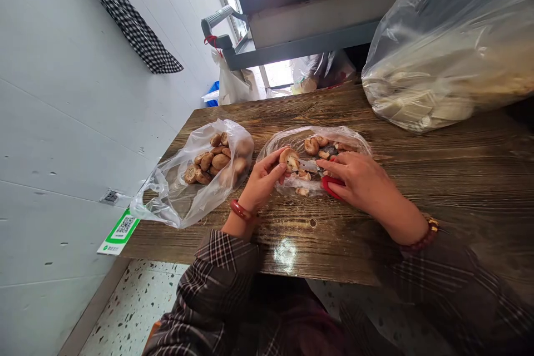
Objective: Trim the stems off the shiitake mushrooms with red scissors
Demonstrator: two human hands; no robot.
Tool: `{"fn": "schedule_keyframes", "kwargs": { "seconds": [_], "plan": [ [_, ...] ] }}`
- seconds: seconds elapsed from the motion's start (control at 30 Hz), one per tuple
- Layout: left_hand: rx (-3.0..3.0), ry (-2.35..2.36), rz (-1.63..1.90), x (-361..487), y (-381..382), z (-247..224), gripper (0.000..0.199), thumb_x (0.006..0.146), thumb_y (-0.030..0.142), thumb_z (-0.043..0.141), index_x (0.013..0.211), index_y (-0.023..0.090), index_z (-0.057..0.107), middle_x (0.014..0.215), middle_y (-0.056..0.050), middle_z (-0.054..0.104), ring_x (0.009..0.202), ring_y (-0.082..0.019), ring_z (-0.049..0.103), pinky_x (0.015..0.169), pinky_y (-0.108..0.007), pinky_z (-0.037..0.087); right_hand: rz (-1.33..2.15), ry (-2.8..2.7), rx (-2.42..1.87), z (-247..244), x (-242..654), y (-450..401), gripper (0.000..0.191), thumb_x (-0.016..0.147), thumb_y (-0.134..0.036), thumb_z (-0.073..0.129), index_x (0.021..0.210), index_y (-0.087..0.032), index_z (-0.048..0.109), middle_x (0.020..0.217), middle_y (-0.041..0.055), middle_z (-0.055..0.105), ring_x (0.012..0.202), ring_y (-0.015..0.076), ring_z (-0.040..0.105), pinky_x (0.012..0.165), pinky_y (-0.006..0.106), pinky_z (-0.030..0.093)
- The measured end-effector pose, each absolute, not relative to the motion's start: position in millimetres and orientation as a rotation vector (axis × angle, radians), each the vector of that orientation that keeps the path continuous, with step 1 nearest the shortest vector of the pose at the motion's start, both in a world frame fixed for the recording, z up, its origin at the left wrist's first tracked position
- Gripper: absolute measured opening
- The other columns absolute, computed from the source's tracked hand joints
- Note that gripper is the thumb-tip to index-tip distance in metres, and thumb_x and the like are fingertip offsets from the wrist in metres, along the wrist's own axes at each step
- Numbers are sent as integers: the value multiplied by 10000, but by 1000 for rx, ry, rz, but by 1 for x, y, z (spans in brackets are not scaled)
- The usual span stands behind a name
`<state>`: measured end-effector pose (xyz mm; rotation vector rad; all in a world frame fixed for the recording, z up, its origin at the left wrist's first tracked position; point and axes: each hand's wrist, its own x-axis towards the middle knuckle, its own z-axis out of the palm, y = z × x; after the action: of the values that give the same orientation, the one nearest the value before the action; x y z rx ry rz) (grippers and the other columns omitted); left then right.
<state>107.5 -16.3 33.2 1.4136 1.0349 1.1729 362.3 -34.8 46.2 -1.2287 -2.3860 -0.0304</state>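
My left hand [263, 179] pinches a brown mushroom [289, 159], its pale underside turned toward my right hand [359, 178]. That hand is closed round red-handled scissors [332, 187], whose blades point left at the mushroom and seem to touch or nearly touch its stem. Below both hands lies a clear plastic bag [275, 139], spread on the table, with mushrooms [311, 146] and cut stem pieces [302, 192] on it. To the left of my left hand sits an open white plastic bag [183, 200] holding several whole mushrooms [220, 161].
The dark wooden table [325, 256] runs across the view. A large clear bag of pale pieces [429, 94] stands at the back right. A green QR-code card [119, 232] sits at the left edge by the white wall [62, 122]. A grey metal frame [300, 44] stands behind the table.
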Motion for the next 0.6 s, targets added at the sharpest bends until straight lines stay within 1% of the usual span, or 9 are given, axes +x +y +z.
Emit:
{"fn": "schedule_keyframes", "kwargs": {
  "seconds": [0.17,0.33,0.47,0.53,0.6],
  "plan": [
    [1435,1026,1133,108,-17,33,534,845,465,793,1300,190,748,840,-32,705,639,-118,541,598,-256,462,-22,-2416,-1244,46,363,-34,400,928,-218,683,1324,-223,739,1122,129,777,966,293,711,830,398,531],
    [1341,1009,1150,111,-18,31,521,839,462,799,1268,169,753,828,-25,690,639,-104,546,580,-232,444,-20,-2471,-1287,51,359,-38,385,960,-231,634,1336,-217,719,1067,104,790,926,271,726,707,349,495],
    [1162,949,1181,113,-17,32,471,811,406,814,1206,155,762,826,-21,691,634,-95,555,554,-213,425,31,-2447,-1302,49,357,-39,335,972,-258,618,1282,-229,741,1079,93,797,902,250,728,670,331,470],
    [1097,925,1180,113,-16,33,444,795,370,815,1175,147,760,831,-24,700,623,-96,565,538,-211,417,52,-2419,-1303,46,358,-38,345,966,-260,624,1289,-235,741,1102,95,793,900,249,727,680,334,478],
    [1057,910,1203,112,-15,35,403,793,345,804,1136,140,755,833,-29,706,619,-98,578,531,-211,416,47,-2357,-1314,44,360,-36,355,963,-259,621,1294,-228,745,1084,103,789,898,258,724,692,344,489]
  ]
}}
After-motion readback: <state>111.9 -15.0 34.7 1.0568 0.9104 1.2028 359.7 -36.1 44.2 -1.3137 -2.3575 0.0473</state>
